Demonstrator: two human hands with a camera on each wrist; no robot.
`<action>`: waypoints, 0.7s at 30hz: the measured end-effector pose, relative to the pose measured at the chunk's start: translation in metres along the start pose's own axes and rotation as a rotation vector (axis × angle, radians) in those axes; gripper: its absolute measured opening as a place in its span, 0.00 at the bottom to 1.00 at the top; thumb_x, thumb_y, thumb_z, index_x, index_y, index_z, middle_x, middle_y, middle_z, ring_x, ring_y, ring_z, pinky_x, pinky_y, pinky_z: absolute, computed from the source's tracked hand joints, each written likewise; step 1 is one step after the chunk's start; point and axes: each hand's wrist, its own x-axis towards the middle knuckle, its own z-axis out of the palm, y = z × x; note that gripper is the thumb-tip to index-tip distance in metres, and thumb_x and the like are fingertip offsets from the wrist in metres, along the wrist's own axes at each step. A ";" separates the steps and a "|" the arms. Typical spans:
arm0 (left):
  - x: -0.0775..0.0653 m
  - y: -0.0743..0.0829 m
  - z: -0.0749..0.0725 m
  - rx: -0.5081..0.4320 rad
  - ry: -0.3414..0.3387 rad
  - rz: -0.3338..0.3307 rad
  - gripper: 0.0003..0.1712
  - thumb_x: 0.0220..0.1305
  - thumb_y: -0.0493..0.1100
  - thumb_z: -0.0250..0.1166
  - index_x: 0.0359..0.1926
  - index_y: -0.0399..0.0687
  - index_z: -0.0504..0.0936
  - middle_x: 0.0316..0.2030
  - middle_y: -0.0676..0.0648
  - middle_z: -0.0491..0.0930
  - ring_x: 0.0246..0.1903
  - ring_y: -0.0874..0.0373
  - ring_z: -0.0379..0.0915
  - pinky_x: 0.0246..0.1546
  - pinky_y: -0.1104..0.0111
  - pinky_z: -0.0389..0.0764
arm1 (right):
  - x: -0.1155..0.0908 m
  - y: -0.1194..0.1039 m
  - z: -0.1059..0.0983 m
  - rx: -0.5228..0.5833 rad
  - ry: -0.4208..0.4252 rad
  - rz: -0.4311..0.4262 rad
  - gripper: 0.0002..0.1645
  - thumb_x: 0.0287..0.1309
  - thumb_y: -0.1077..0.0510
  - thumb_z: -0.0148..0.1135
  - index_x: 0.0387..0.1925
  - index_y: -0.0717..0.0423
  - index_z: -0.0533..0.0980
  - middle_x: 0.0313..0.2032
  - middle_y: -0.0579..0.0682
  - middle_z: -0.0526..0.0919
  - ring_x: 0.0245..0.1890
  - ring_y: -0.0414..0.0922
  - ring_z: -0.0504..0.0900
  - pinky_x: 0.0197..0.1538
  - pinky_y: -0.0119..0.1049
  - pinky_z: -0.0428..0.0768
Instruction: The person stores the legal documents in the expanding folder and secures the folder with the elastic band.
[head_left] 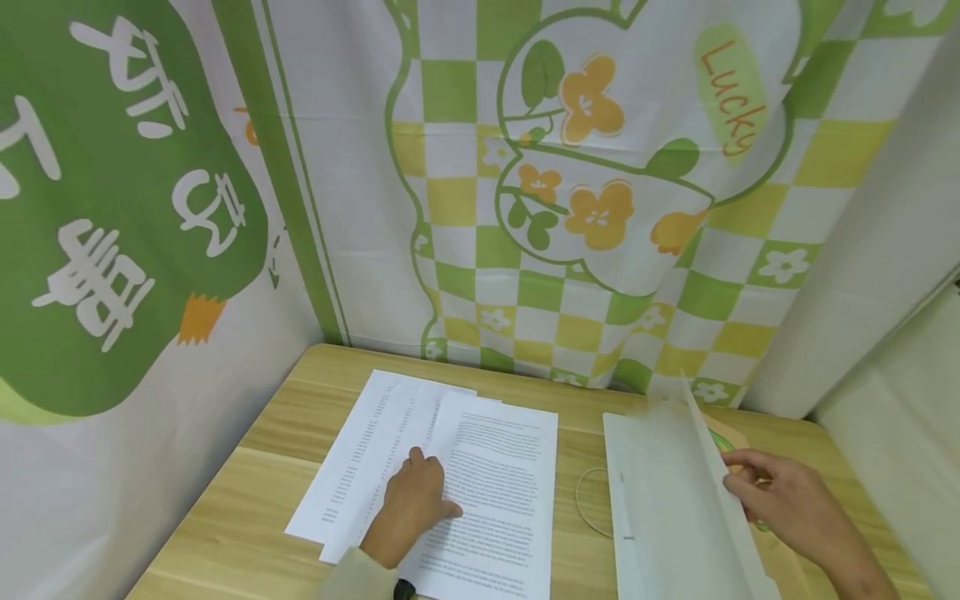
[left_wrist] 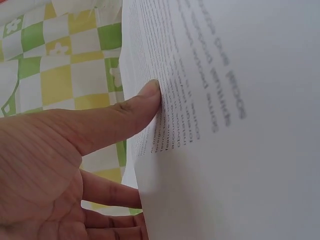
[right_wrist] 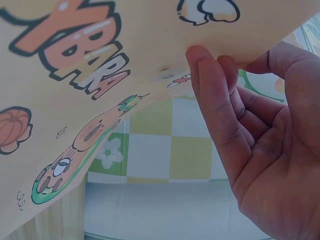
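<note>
Several printed sheets (head_left: 495,492) lie overlapping on the table, the rightmost on top. My left hand (head_left: 414,498) is at the left edge of that top sheet. In the left wrist view, its thumb (left_wrist: 150,95) lies on the printed face while the other fingers go behind the paper, pinching the sheet (left_wrist: 225,170). To the right, a white-lined folder (head_left: 652,500) stands partly open. My right hand (head_left: 787,500) pinches the edge of its raised cover. The cover's outside (right_wrist: 65,110), seen in the right wrist view, is cream with orange cartoon figures and lettering.
A thin cord loop (head_left: 585,504) lies on the wooden table (head_left: 247,492) left of the folder. Tan material with green print (head_left: 780,558) shows beneath the right hand. A checked curtain (head_left: 525,292) hangs behind the table, and white fabric (head_left: 892,417) closes off the right side.
</note>
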 end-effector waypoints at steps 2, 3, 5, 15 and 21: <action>0.000 0.000 0.001 -0.008 0.012 0.002 0.40 0.38 0.53 0.86 0.38 0.24 0.79 0.32 0.42 0.67 0.25 0.54 0.68 0.23 0.64 0.77 | 0.000 0.000 0.000 -0.002 0.001 -0.001 0.26 0.71 0.55 0.53 0.63 0.66 0.76 0.33 0.46 0.84 0.26 0.40 0.82 0.26 0.35 0.75; -0.001 -0.001 0.001 -0.016 0.018 0.003 0.40 0.37 0.53 0.87 0.39 0.24 0.79 0.32 0.42 0.67 0.23 0.54 0.68 0.22 0.65 0.76 | 0.000 0.000 0.000 -0.003 0.002 -0.001 0.26 0.72 0.55 0.53 0.63 0.66 0.76 0.34 0.46 0.84 0.26 0.40 0.82 0.26 0.35 0.75; -0.001 -0.001 0.002 -0.027 0.030 0.004 0.40 0.37 0.52 0.87 0.39 0.24 0.79 0.33 0.41 0.67 0.22 0.54 0.68 0.20 0.65 0.75 | 0.000 0.000 0.000 -0.007 0.003 -0.005 0.26 0.72 0.55 0.53 0.63 0.66 0.76 0.34 0.46 0.84 0.26 0.40 0.82 0.26 0.35 0.75; -0.005 0.000 0.004 -0.016 0.054 0.023 0.45 0.39 0.53 0.86 0.46 0.22 0.77 0.35 0.37 0.69 0.32 0.47 0.73 0.27 0.58 0.81 | 0.000 0.000 0.000 -0.002 -0.009 0.013 0.26 0.72 0.54 0.52 0.64 0.65 0.76 0.33 0.45 0.83 0.27 0.40 0.82 0.26 0.35 0.73; -0.004 -0.001 0.005 -0.020 0.042 0.006 0.56 0.40 0.54 0.86 0.61 0.20 0.72 0.42 0.30 0.71 0.41 0.39 0.75 0.33 0.53 0.82 | 0.000 0.001 0.001 -0.005 -0.009 0.013 0.25 0.72 0.54 0.52 0.63 0.64 0.77 0.33 0.44 0.83 0.27 0.40 0.82 0.26 0.35 0.73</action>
